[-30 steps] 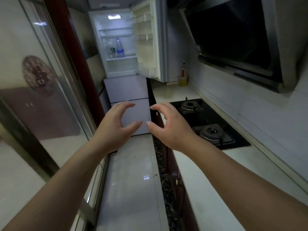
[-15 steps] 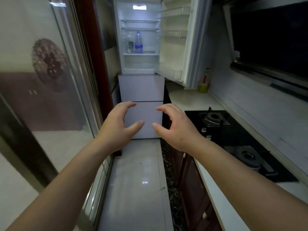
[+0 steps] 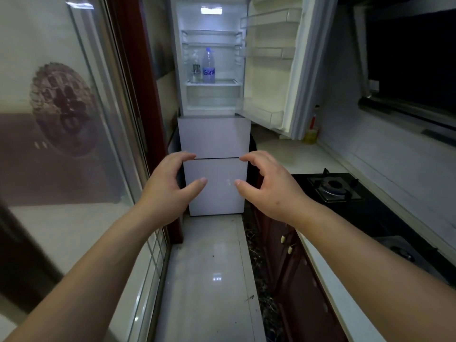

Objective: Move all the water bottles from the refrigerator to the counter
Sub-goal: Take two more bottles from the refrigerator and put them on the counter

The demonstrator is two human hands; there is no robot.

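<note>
Straight ahead stands the refrigerator, a tall white box with smooth, faintly glossy lower drawer fronts and its upper door swung wide open to its right. The lit cavity shows thin glass shelves edged in pale plastic. On the lowest shelf of that upper compartment stand two water bottles, upright and side by side: a tall clear bottle with a blue cap and a blue-and-white label, and just to its left a smaller clear bottle, its detail too small to read. The door's ribbed plastic racks look bare.

Both arms reach out toward the refrigerator, bare to the elbow. The left hand is curled into an open C, thumb and fingers spread apart, gripping nothing. The right hand mirrors it, fingers arched, thumb out, holding nothing. Both hover in front of the refrigerator's lower drawers, well short of the bottles.

To the refrigerator's right runs the counter, a pale, smooth stone-like slab over dark reddish cabinet fronts, with a black glass gas hob set into it and a small yellowish bottle by the wall. To the refrigerator's left, a frosted sliding glass panel with a round dark emblem. The floor below is shiny white tile.
</note>
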